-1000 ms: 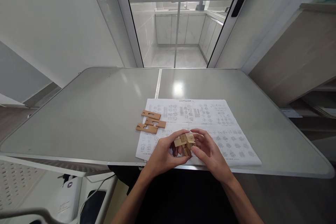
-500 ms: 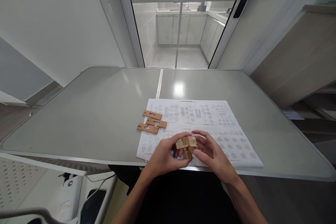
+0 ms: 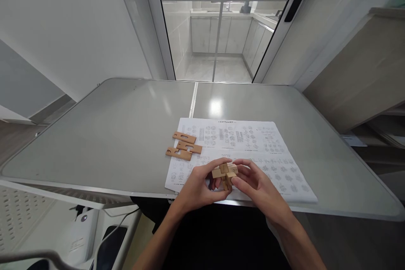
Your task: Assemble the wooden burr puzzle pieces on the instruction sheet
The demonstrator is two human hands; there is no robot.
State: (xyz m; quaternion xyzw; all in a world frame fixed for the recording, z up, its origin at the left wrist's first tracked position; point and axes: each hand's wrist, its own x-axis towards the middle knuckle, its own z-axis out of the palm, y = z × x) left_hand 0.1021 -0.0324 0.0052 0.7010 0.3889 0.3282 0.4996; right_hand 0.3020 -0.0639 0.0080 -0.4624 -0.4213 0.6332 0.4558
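Note:
Between my two hands, above the near edge of the table, is a wooden interlocking puzzle (image 3: 224,171) made of crossed light-brown blocks. My left hand (image 3: 201,183) wraps around its left side, thumb below and fingers over the top. From the right, my right hand (image 3: 257,185) grips it with thumb and fingertips. Some fingers and the puzzle's underside are hidden. Under the hands lies a white instruction sheet (image 3: 247,152) printed with small diagrams. Several flat wooden pieces with cut-outs, among them a slotted piece (image 3: 184,137) and a numbered piece (image 3: 179,154), rest on the sheet's left edge.
The grey table (image 3: 133,135) has a metal seam down its middle. Below on the left, a white cart (image 3: 53,219) holds a white device (image 3: 84,236), a dark phone (image 3: 110,247) and a cable. A glass door (image 3: 218,29) stands behind the table, wooden shelving (image 3: 360,71) to the right.
My right thumb and fingers have closed in slightly on the puzzle's right side. The puzzle has barely turned. The whole view has shifted a little; the flat pieces lie as before.

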